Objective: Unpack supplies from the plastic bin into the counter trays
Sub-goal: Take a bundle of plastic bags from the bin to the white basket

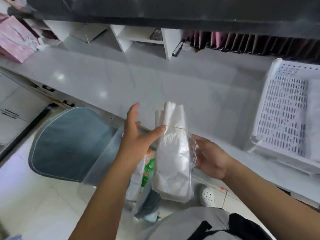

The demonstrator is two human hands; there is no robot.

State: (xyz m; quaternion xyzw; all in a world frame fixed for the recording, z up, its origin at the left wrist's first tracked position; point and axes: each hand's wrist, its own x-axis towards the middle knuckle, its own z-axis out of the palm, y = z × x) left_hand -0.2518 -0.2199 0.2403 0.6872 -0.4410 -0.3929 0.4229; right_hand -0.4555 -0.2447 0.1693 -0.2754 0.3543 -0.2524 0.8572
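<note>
A pale counter runs across the view, with a perforated white tray at its right end. Just off the counter's near edge, a banded bundle of clear bags stands upright above the clear bin. The right hand grips its side; the left hand, fingers spread, touches it by the thumb. The tray lies right of the bundle, nearer the right hand, with bare counter between.

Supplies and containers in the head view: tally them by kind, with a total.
Bundle of clear plastic bags, held by the right hand and touched by the left hand: 1
Green and white packet: 1
Clear plastic bin: 1
White perforated tray: 1
Total: 4
</note>
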